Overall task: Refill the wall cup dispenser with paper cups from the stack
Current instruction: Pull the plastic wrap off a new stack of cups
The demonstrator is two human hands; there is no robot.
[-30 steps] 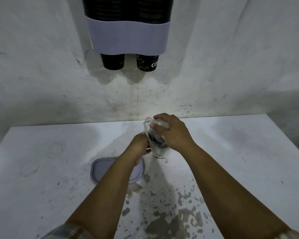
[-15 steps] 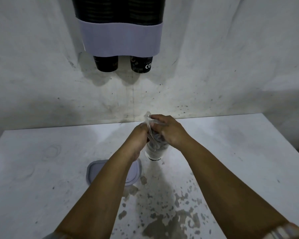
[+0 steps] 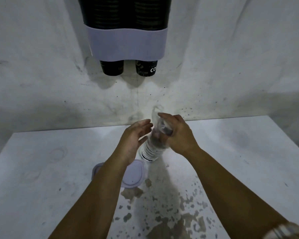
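A stack of black paper cups in a clear plastic sleeve point(image 3: 151, 150) stands tilted on the white table point(image 3: 231, 161), near the wall. My right hand point(image 3: 177, 135) grips the upper part of the sleeve. My left hand point(image 3: 134, 138) is just left of the stack, fingers relaxed and off it. The wall cup dispenser point(image 3: 127, 44) hangs above, with a pale band and two dark columns of cups. Two black cup bottoms point(image 3: 146, 68) poke out below it.
A flat grey lid point(image 3: 134, 176) lies on the table under my left forearm. Dark stains and chipped patches mark the table's near middle. The grey wall stands right behind the stack.
My left hand has let go of the sleeve and drawn back to the left with its fingers apart. The right hand keeps its grip. The stack shows more of its lower cups.
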